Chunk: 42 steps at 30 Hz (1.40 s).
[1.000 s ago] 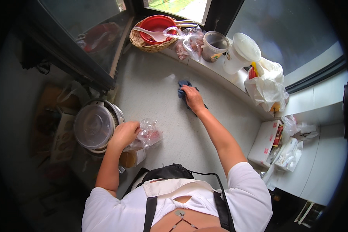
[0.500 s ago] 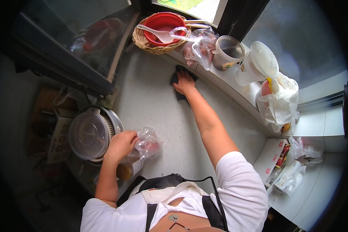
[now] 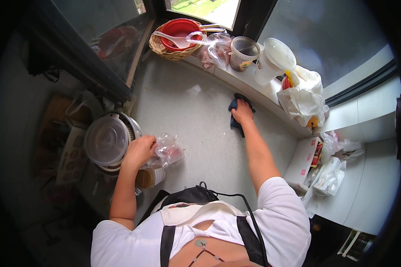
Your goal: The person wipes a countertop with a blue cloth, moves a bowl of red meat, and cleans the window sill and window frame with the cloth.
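Note:
My right hand [image 3: 242,112] presses a dark blue cloth [image 3: 237,127] against the light grey countertop [image 3: 200,120], close to the raised ledge on the right. Its fingers are bent over the bunched cloth. At the left, my left hand [image 3: 141,150] is closed at the edge of a clear plastic bag [image 3: 169,150] with something reddish inside. The fingertips are partly hidden. Just below that bag stands a jar [image 3: 149,177] with brownish contents and a pale label. A round container with a translucent lid [image 3: 106,141] is directly left of my left hand.
Along the ledge are a wicker basket [image 3: 158,50] holding a red bowl [image 3: 181,29] and a white spoon, a knotted plastic bag [image 3: 215,50], two plastic tubs [image 3: 244,54] and a white bag [image 3: 304,95]. A white box [image 3: 301,162] stands at right; a dark window frame borders the left.
My right hand has wiped the cloth rightward and toward me along the counter. My left hand stays by the plastic bag. The whole view has shifted slightly.

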Available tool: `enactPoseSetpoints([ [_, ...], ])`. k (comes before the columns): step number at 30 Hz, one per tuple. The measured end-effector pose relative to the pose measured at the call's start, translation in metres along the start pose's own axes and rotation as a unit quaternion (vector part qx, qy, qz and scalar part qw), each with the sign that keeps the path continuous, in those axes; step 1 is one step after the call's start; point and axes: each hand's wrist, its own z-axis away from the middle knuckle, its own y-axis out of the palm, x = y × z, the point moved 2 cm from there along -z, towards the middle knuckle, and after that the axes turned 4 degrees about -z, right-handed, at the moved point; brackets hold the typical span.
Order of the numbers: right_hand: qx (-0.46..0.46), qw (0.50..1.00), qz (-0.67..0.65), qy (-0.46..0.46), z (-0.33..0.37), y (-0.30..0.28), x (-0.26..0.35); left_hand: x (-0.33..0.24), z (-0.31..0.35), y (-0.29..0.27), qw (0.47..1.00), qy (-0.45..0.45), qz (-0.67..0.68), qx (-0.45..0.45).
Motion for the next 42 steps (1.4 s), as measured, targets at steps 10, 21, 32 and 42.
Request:
enactPoseSetpoints([
  [10, -0.034, 0.971, -0.028, 0.235, 0.112, -0.006, -0.186, -0.008, 0.031, -0.003, 0.997, 0.011, -0.009, -0.082],
  [21, -0.039, 0.927, -0.051, 0.369, 0.233, 0.014, -0.208, -0.054, 0.059, -0.023, 0.973, 0.12, 0.05, -0.189],
  [32, -0.097, 0.912, -0.077, 0.39, 0.337, 0.027, -0.132, -0.062, 0.101, 0.015, 0.93, 0.253, 0.122, -0.236],
  [42, -0.121, 0.938, -0.052, 0.32, 0.456, 0.071, -0.061, -0.069, 0.141, 0.056, 0.914, 0.294, 0.202, -0.192],
])
